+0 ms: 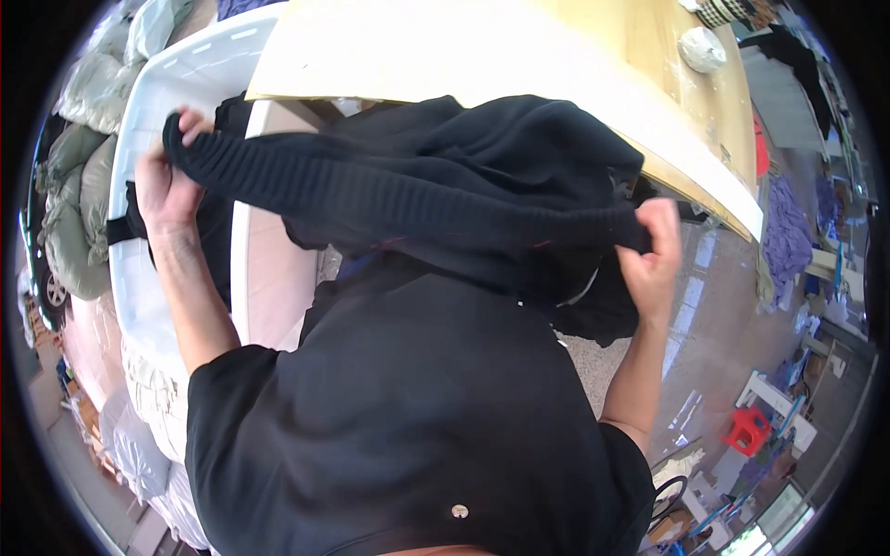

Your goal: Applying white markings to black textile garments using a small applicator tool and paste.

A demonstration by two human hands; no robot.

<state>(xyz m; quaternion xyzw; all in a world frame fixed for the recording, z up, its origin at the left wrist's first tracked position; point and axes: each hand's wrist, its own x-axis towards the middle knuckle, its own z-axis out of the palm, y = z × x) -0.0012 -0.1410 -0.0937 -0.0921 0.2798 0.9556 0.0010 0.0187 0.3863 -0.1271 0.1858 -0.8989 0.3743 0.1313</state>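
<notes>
A black garment (519, 139) hangs between my two hands, its ribbed band (371, 190) stretched across in front of me. My left hand (174, 181) grips the band's left end, fingers curled over its edge, above the side of a white plastic bin. At the other end my right hand (653, 248) is closed on the band, a little lower and near the table edge. The garment's body droops beyond the band against the table's near edge. Some of the band is blurred by motion.
The white bin (190, 69) on the left holds dark cloth (213, 250). Ahead is a pale wooden table (575, 46) with a white wrapped roll (702, 50). Stuffed sacks (93, 185) are piled at far left. A red stool (747, 431) and purple cloth (786, 232) are at right.
</notes>
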